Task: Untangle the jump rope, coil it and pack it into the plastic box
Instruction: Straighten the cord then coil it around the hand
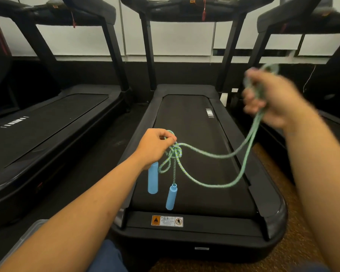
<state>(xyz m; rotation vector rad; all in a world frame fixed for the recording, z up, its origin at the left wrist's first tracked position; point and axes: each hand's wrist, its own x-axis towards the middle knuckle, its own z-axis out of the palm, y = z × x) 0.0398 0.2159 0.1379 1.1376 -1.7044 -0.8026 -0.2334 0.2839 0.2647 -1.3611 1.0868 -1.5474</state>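
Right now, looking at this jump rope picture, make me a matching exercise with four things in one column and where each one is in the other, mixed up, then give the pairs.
Things:
1. left hand
2. right hand
3. blue handles
4. plastic box

Places or states:
A. at the bottom left edge, beside the left arm
B. raised, gripping rope loops
C. pinching the rope just above the knot
D. hanging below the knot, over the treadmill

Pairs: 1-C, 2-B, 3-D, 4-A

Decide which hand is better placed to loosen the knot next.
Probably the left hand: it pinches the rope right at the knot. The right hand grips a rope loop far from it.
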